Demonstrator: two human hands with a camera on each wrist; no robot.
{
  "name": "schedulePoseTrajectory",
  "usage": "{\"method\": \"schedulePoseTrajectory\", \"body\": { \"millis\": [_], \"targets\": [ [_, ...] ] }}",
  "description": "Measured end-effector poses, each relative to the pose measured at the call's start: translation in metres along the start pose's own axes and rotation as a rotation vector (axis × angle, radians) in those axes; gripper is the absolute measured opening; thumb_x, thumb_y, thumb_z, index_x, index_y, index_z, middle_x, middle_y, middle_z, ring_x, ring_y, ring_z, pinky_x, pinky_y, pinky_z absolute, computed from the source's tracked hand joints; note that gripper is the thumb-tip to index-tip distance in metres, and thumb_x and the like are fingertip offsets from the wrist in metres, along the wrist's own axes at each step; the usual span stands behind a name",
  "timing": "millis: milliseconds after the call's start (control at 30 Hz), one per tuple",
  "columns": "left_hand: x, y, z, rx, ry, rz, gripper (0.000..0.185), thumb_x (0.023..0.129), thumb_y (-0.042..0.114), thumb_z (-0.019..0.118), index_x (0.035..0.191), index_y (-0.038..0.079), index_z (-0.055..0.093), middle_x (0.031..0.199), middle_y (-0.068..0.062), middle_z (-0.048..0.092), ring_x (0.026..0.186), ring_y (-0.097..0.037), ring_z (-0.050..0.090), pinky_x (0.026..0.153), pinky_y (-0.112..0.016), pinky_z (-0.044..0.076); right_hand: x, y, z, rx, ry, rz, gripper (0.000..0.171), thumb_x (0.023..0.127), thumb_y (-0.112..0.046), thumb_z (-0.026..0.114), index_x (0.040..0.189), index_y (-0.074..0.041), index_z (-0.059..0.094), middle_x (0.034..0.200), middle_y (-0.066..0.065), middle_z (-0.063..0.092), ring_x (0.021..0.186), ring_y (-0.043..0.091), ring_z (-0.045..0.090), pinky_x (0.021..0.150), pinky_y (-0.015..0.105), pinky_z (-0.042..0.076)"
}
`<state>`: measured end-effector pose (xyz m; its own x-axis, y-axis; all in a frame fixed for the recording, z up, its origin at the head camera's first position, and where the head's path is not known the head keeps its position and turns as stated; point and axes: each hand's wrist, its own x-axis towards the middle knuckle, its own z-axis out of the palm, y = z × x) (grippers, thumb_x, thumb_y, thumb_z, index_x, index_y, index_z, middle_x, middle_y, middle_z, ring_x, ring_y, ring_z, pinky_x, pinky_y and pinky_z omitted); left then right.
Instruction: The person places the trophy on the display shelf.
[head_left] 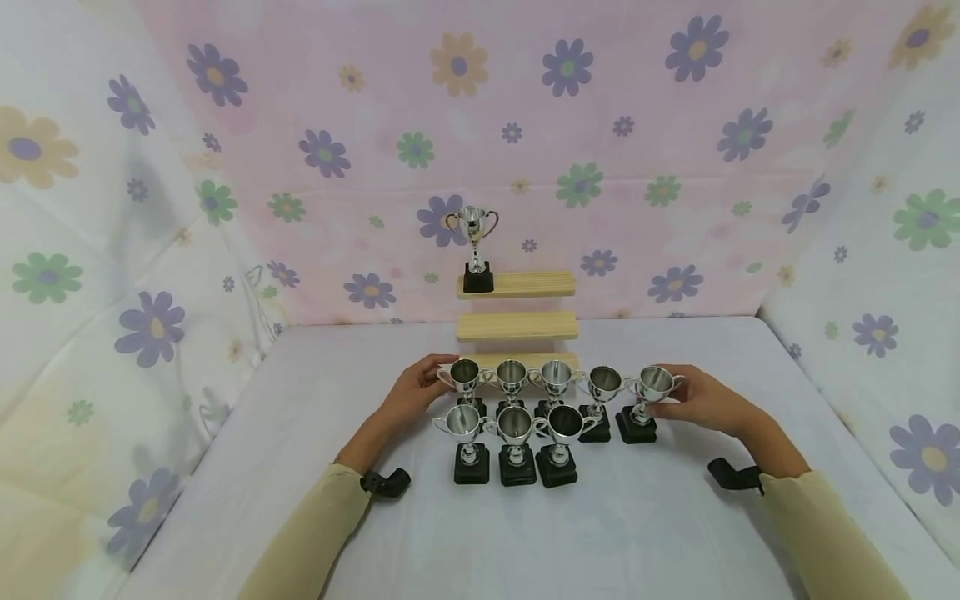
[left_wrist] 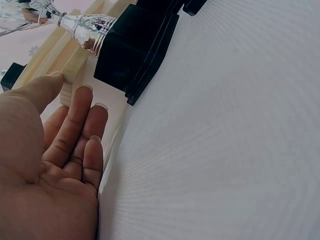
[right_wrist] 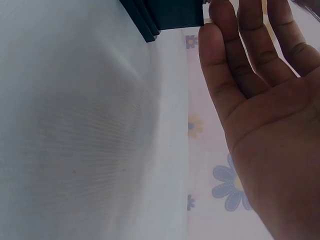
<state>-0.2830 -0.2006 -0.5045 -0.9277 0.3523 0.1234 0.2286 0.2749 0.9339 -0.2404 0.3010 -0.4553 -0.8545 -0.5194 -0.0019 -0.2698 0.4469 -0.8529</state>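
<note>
Left hand (head_left: 411,392) and right hand (head_left: 699,399), fingers loose, flank 8 trophies (head_left: 557,392); neither grips.

Silver trophies (head_left: 514,423) on black bases; pale wood shelves (head_left: 517,326); pink floral backdrop (head_left: 525,125); tablecloth (head_left: 637,517) seemingly pale lilac.

Flowered cloth (head_left: 637,125), wooden shelves (head_left: 517,326).

Floral sheets (head_left: 675,125) as walls — white tabletop (head_left: 637,533), even soft light.
</note>
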Motion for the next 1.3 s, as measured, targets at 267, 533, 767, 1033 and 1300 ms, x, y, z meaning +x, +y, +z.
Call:
{"method": "schedulePoseTrajectory", "body": {
  "millis": [267, 533, 767, 1033, 1300],
  "targets": [
    [0.0, -0.001, 0.0, -0.008, -0.006, 0.019, 0.045, 0.106, 0.009, 0.066, 0.149, 0.006, 0.056, 0.128, -0.015, 0.075, 0.101, -0.011, 0.071, 0.082, -0.024, 0.049, 0.001, -0.001, 0.001, -0.028, -0.001, -0.008, 0.039, 0.095, -0.011, 0.08, 0.129, 0.002, 0.067, 0.11, 0.008, 0.076, 0.094, 0.017, 0.07, 0.084, 0.034, 0.052],
    [0.0, 0.0, 0.0, 0.001, -0.008, 0.01, 0.044, 0.106, 0.011, 0.066, 0.149, 0.007, 0.057, 0.127, -0.016, 0.075, 0.098, -0.011, 0.071, 0.077, -0.024, 0.047, 0.0, -0.001, 0.0, -0.041, 0.011, -0.027, 0.036, 0.095, -0.01, 0.08, 0.126, 0.003, 0.067, 0.108, 0.008, 0.075, 0.092, 0.017, 0.07, 0.083, 0.035, 0.052],
    [0.0, -0.001, 0.0, -0.005, -0.012, 0.015, 0.044, 0.107, 0.01, 0.065, 0.149, 0.005, 0.056, 0.13, -0.018, 0.074, 0.103, -0.012, 0.072, 0.089, -0.023, 0.051, -0.001, -0.005, -0.003, -0.025, 0.026, -0.048, 0.035, 0.096, -0.009, 0.078, 0.125, 0.006, 0.067, 0.111, 0.009, 0.077, 0.098, 0.019, 0.073, 0.088, 0.032, 0.054],
    [-0.001, -0.001, -0.002, 0.015, -0.002, 0.023, 0.043, 0.107, 0.014, 0.066, 0.148, 0.006, 0.057, 0.129, -0.013, 0.075, 0.103, -0.013, 0.072, 0.08, -0.024, 0.049, -0.001, -0.013, -0.009, -0.018, 0.05, -0.06, 0.034, 0.097, -0.009, 0.078, 0.125, 0.006, 0.067, 0.112, 0.008, 0.077, 0.102, 0.017, 0.074, 0.089, 0.027, 0.054],
    [0.0, -0.002, 0.0, 0.014, 0.003, 0.006, 0.042, 0.107, 0.011, 0.066, 0.148, 0.007, 0.058, 0.126, -0.014, 0.076, 0.099, -0.017, 0.071, 0.07, -0.024, 0.045, -0.002, -0.02, -0.015, -0.036, 0.086, -0.073, 0.026, 0.097, -0.011, 0.078, 0.12, 0.0, 0.071, 0.109, 0.008, 0.076, 0.1, 0.017, 0.074, 0.084, 0.028, 0.057]
  ]
}}
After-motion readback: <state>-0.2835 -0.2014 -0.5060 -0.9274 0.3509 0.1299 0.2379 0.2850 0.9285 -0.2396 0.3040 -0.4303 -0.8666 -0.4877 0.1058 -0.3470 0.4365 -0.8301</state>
